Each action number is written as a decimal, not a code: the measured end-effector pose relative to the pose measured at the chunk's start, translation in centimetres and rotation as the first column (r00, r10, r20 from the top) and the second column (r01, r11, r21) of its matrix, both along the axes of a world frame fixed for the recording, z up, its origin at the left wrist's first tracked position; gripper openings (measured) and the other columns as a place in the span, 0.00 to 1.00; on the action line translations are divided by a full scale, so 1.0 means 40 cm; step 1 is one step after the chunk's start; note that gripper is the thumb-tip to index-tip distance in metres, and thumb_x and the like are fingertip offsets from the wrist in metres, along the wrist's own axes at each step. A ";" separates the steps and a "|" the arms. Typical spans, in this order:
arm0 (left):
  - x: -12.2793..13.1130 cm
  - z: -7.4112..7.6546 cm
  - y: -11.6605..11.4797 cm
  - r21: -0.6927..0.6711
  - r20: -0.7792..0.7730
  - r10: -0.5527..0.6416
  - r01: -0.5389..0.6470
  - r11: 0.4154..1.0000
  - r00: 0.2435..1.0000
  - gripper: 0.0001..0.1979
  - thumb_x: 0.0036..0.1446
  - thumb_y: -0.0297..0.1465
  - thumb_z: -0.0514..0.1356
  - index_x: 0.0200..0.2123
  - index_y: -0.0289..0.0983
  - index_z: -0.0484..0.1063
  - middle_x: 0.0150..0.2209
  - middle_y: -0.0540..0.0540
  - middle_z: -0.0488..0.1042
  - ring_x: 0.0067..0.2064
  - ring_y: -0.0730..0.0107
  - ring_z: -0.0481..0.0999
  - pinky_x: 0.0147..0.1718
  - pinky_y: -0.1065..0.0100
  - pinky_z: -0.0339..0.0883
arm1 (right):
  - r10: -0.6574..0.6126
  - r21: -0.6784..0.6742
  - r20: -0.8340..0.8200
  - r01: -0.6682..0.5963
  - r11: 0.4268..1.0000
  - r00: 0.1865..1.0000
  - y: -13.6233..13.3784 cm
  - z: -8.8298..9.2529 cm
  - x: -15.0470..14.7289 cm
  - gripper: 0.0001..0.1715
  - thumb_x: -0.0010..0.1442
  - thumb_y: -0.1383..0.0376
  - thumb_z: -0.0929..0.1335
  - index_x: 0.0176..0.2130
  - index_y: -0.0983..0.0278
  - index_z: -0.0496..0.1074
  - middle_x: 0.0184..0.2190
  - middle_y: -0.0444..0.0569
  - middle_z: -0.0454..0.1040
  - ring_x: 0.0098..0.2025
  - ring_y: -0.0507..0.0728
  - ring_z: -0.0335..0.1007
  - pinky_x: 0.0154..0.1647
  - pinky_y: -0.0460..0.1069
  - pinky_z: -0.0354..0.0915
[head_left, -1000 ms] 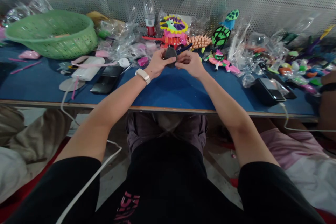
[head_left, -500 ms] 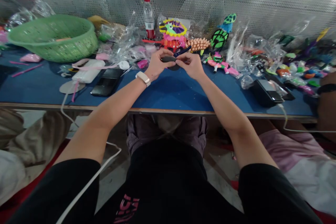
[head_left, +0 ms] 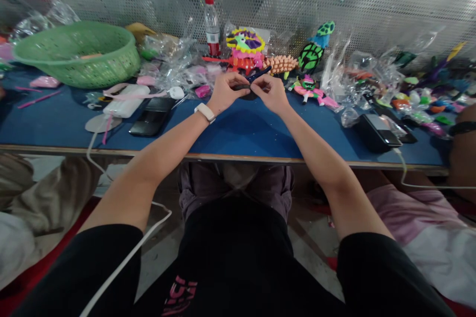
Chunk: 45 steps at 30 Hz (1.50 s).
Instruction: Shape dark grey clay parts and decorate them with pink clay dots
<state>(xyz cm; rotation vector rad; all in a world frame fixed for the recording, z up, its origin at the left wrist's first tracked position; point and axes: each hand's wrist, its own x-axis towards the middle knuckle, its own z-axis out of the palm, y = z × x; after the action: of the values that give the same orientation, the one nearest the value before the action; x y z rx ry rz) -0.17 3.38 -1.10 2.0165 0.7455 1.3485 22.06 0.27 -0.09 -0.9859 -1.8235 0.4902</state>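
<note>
Above the blue table, my left hand [head_left: 226,91] is closed, its thumb and fingers pinching a dark grey flat, rounded piece [head_left: 246,95]. My right hand [head_left: 273,93] pinches the same piece from the other side, the fingertips of both hands almost meeting. A dark blue elongated thing [head_left: 262,74] sticks up behind the fingers; whether it joins the grey piece I cannot tell. Much of the grey piece is hidden by the fingers. Just beyond my hands stand a red and pink figure [head_left: 245,59] with a yellow-edged frill and a spiky orange figure [head_left: 281,64].
A green basket [head_left: 78,67] stands at the left, near a black phone [head_left: 152,116] and a white power bank [head_left: 126,100]. Behind are a red-capped bottle [head_left: 212,27] and a green turtle figure [head_left: 311,55]. A black box [head_left: 377,132] with a cable lies right. People sit on both sides.
The grey piece has tilted or been turned, so less of its flat face shows between my fingers. Both hands stay in nearly the same place.
</note>
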 end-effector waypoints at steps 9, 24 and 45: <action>0.016 -0.016 0.011 0.128 0.071 0.034 -0.043 0.991 0.997 0.15 0.63 0.38 0.82 0.47 0.41 0.85 0.45 0.40 0.90 0.51 0.53 0.92 0.56 0.50 0.90 | -0.045 0.224 0.062 0.030 0.974 0.997 0.004 -0.003 0.006 0.17 0.78 0.46 0.75 0.50 0.55 0.85 0.46 0.52 0.87 0.52 0.66 0.87 0.62 0.67 0.84; 0.005 -0.008 0.006 0.212 -0.021 0.095 -0.089 0.973 0.995 0.12 0.68 0.37 0.79 0.49 0.40 0.86 0.46 0.40 0.90 0.51 0.53 0.92 0.57 0.50 0.90 | -0.043 0.197 0.049 0.033 0.980 0.998 0.021 -0.020 0.010 0.20 0.76 0.44 0.77 0.51 0.56 0.89 0.47 0.52 0.89 0.53 0.67 0.87 0.63 0.67 0.83; 0.000 -0.001 0.006 0.151 -0.022 0.157 -0.152 0.977 0.987 0.11 0.66 0.31 0.80 0.46 0.39 0.83 0.44 0.41 0.90 0.46 0.58 0.91 0.52 0.55 0.89 | 0.012 0.050 -0.016 -0.012 0.999 1.000 0.036 -0.029 0.014 0.23 0.73 0.42 0.78 0.50 0.57 0.86 0.48 0.52 0.90 0.51 0.64 0.86 0.58 0.63 0.83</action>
<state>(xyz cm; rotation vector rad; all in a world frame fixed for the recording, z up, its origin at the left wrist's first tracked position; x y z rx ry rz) -0.16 3.64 -1.14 2.1394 0.8541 1.5015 22.64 1.71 -1.26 -0.9354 -1.8195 0.4570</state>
